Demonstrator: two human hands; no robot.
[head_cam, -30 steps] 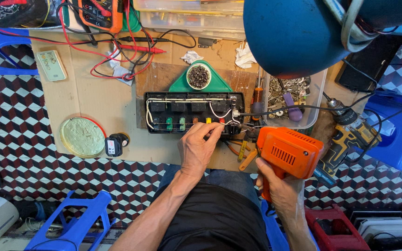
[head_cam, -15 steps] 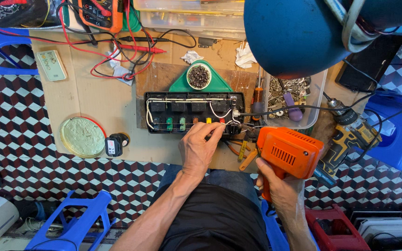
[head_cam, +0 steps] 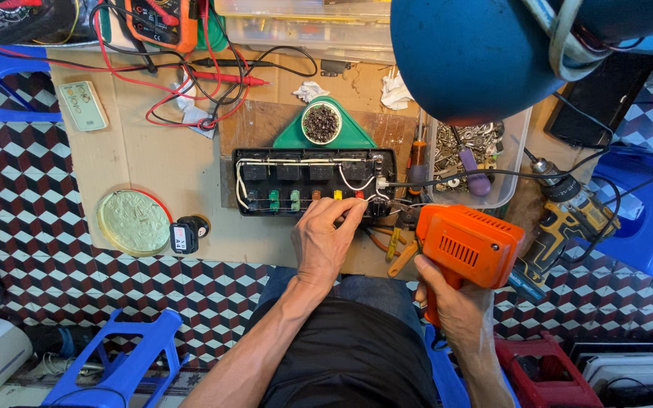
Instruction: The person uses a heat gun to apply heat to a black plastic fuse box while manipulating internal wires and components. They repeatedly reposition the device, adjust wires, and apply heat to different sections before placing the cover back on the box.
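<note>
1. Black switch box (head_cam: 315,181) is what the hands are on, lying flat on a dark wooden board (head_cam: 255,125), wiring side up, with white wires and a row of green, orange, yellow and red terminals along its near edge. Face-up like that, the contacts are easy to reach.
2. Nearest to me from the box: the left hand (head_cam: 325,240) rests at its near edge, fingers curled in close together at the yellow and red terminals. Looks like it's steadying something, but whether it pinches a wire I can't tell.
3. Just right of the box, the right hand (head_cam: 447,302) is wrapped around the grip of an orange soldering gun (head_cam: 468,243), nose aimed at the box's right end. The tip is too small to make out.
4. Orange-handled pliers (head_cam: 396,251) lie between gun and box, partly covered.
5. Left of the box: a round yellowish tin (head_cam: 133,221) and a small black plug (head_cam: 184,234).
6. Just beyond the box: a bowl of dark bits (head_cam: 321,122) on a green stand.
7. Further back: a multimeter (head_cam: 162,23), cut off by the frame. A blue lamp shade (head_cam: 478,53) hides the far right corner.
</note>
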